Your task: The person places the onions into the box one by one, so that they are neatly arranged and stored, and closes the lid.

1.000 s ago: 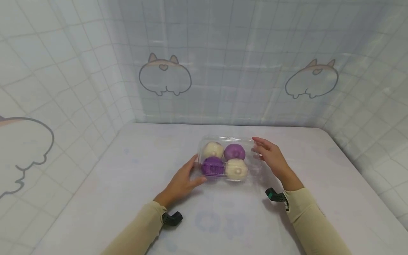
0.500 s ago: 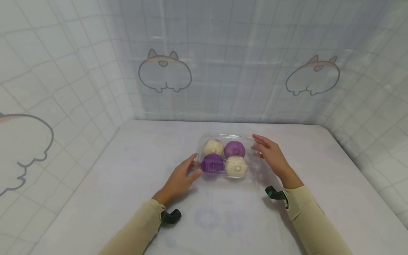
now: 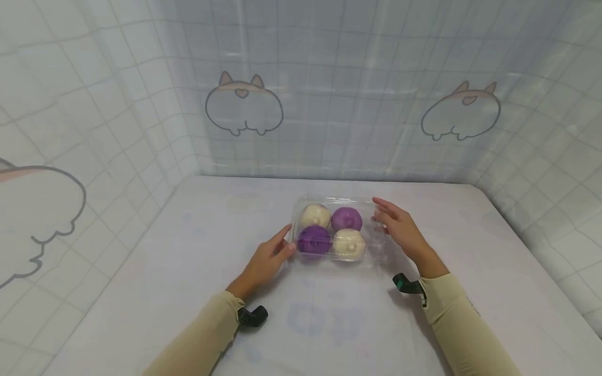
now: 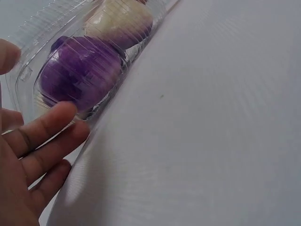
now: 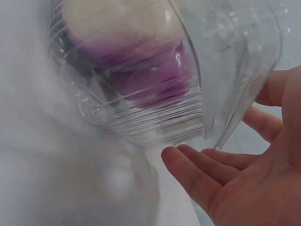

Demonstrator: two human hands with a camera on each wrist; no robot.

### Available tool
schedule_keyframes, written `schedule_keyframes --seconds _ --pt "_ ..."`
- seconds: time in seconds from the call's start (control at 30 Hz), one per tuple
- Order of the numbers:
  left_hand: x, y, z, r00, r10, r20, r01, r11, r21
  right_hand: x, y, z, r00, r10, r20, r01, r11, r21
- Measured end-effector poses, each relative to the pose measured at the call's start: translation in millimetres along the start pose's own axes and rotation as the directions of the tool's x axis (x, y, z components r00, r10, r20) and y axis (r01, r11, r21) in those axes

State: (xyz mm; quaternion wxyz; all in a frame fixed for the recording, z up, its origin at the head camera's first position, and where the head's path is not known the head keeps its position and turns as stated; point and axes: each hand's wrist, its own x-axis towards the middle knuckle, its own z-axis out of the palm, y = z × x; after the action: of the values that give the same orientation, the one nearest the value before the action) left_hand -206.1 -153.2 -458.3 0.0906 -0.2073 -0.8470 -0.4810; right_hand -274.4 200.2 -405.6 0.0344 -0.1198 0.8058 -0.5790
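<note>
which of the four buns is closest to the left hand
The purple bun at the near left corner of the clear box, right beside the left hand. The other purple bun sits far right, diagonally opposite.

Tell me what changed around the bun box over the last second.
The clear box of four buns slid slightly away from the person, and the left hand followed, fingers against its near left corner. The right hand stayed open at the box's right side. Nothing was gripped or released.
</note>
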Motion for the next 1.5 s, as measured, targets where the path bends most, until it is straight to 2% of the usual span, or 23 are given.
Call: schedule_keyframes --seconds 0.13,0.23,0.4,0.5,0.63,0.7,0.83,0.93,1.03,1.1,1.2,1.33,1.5 --pt "1.1 1.1 0.4 0.999 -0.024 0.034 0.026 0.997 -0.074 -1.4 1.0 -1.1 1.000 0.005 0.007 -0.004 1.000 -0.002" --pt "2.4 1.0 1.9 0.997 -0.060 0.057 0.068 0.987 -0.149 -2.9 1.3 -1.6 1.000 0.000 0.008 0.000 1.000 -0.003" --pt "4.2 3.7 5.6 0.990 -0.127 0.058 0.138 0.947 -0.290 -5.3 3.5 -3.6 1.000 -0.002 -0.013 0.002 1.000 0.006" --pt "3.0 6.9 8.1 0.984 -0.169 0.047 0.176 0.927 -0.333 -8.2 7.1 -3.7 0.998 0.045 -0.034 -0.043 0.998 0.052" --pt "-0.6 10.1 11.6 0.973 -0.231 0.028 0.225 0.901 -0.371 -13.9 13.5 -2.3 0.992 0.119 -0.039 -0.113 0.985 0.127" --pt "-1.7 11.7 13.5 0.967 -0.255 0.011 0.239 0.888 -0.393 -17.8 15.7 -2.0 0.991 0.130 -0.044 -0.123 0.982 0.144" --pt "-1.0 14.9 17.6 0.955 -0.294 -0.019 0.254 0.855 -0.452 -27.8 15.7 -2.8 0.989 0.134 -0.067 -0.126 0.986 0.109" --pt "0.2 17.5 20.7 0.939 -0.344 -0.019 0.289 0.816 -0.500 -36.2 15.6 -4.0 0.985 0.157 -0.067 -0.151 0.985 0.077" --pt "0.8 20.1 23.4 0.925 -0.380 -0.022 0.314 0.793 -0.521 -43.2 17.1 -5.2 0.978 0.196 -0.070 -0.192 0.980 0.056" --pt "0.8 21.9 24.3 0.917 -0.398 -0.029 0.328 0.793 -0.514 -46.8 17.9 -6.0 0.973 0.219 -0.072 -0.215 0.974 0.071" --pt "0.7 23.1 24.5 0.915 -0.400 -0.050 0.321 0.798 -0.511 -51.1 18.9 -7.5 0.971 0.234 -0.042 -0.228 0.967 0.117" --pt "0.4 25.0 23.1 0.911 -0.405 -0.073 0.314 0.799 -0.513 -56.8 20.2 -10.3 0.978 0.207 0.035 -0.210 0.963 0.168" --pt "1.2 27.0 21.3 0.901 -0.426 -0.089 0.322 0.790 -0.522 -58.4 18.2 -10.7 0.981 0.162 0.108 -0.179 0.969 0.171"
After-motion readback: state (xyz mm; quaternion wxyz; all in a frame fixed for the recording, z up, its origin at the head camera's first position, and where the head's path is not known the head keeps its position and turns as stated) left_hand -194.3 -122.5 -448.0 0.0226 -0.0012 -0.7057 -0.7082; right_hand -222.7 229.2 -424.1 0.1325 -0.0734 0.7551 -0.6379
